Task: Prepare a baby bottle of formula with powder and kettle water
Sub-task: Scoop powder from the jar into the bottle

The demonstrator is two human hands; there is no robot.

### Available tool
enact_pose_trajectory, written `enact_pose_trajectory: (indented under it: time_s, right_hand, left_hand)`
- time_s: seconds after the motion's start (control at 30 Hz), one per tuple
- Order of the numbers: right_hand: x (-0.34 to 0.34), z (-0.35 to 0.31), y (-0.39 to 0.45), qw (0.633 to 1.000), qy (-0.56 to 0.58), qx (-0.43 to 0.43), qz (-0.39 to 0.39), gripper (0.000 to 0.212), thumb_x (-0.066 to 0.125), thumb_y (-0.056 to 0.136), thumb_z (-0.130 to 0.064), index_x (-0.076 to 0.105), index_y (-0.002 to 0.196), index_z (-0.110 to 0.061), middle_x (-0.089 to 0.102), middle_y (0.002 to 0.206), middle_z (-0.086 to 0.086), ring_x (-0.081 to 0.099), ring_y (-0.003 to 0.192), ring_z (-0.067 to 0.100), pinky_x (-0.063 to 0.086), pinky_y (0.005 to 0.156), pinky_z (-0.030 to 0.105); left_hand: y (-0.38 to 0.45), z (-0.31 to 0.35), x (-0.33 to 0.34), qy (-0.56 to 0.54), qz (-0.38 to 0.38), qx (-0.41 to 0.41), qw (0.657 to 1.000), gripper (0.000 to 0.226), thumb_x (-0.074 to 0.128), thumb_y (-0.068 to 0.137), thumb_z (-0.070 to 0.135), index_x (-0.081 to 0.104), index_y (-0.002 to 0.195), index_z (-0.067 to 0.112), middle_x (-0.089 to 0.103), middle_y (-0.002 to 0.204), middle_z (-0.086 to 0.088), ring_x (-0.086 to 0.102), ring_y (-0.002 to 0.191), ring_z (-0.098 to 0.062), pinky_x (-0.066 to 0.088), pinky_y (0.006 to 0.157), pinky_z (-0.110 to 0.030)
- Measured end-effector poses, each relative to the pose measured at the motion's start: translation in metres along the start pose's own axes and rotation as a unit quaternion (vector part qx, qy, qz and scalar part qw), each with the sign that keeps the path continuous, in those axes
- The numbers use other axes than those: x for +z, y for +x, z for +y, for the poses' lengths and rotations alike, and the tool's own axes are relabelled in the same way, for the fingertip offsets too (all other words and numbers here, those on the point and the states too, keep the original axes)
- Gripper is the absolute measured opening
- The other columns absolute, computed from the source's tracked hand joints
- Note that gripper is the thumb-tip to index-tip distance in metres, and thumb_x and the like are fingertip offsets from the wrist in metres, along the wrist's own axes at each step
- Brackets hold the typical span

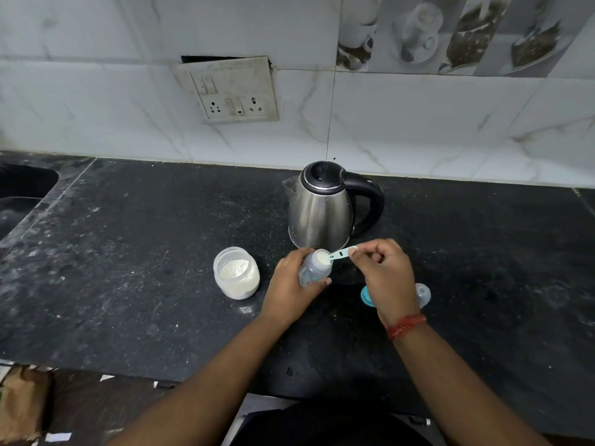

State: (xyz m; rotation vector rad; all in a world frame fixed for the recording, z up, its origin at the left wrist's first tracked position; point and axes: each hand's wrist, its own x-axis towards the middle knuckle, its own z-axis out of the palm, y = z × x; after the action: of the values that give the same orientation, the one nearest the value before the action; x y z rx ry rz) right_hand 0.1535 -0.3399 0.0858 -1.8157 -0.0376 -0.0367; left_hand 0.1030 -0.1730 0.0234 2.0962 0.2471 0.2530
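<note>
My left hand (289, 284) grips a small clear baby bottle (314, 268) with teal print, tilted slightly, its open mouth showing white powder. My right hand (383, 275) pinches the handle of a pale teal scoop (341, 253) whose bowl rests over the bottle's mouth. An open clear jar of white powder (236, 273) stands on the black counter to the left of my left hand. A steel kettle (322, 210) with a black lid and handle stands just behind the bottle.
The bottle's teal ring (366, 296) and clear cap (423, 294) lie on the counter behind my right wrist. A dark sink (19, 194) is at the far left. A wall socket plate (233, 91) hangs on the tiled wall.
</note>
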Motion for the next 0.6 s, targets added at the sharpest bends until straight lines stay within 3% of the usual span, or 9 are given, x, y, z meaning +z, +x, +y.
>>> enact_pose_trajectory:
  time_s: [0.17,0.6]
  right_hand:
    - [0.003,-0.009,-0.005,0.991,-0.085,-0.099,-0.017,0.026,0.078,0.085,-0.009,0.068,0.073,-0.030,0.045,0.077,-0.010,0.047,0.064,0.001,0.040,0.064,0.008]
    - [-0.007,-0.023,-0.003,0.976,-0.140,-0.151,-0.072,0.016,0.080,0.081,-0.002,0.071,0.073,-0.012,0.045,0.073,-0.010,0.047,0.063,0.002,0.038,0.062,0.008]
  left_hand:
    - [0.000,0.004,0.000,-0.009,-0.001,0.004,1.000,0.058,0.088,0.078,0.028,0.061,0.130,0.025,0.065,0.123,0.007,0.059,0.117,-0.018,0.050,0.100,-0.044]
    - [-0.001,0.008,0.002,-0.031,0.004,0.004,1.000,0.058,0.088,0.078,0.027,0.061,0.129,0.021,0.066,0.123,0.005,0.061,0.116,-0.021,0.051,0.099,-0.047]
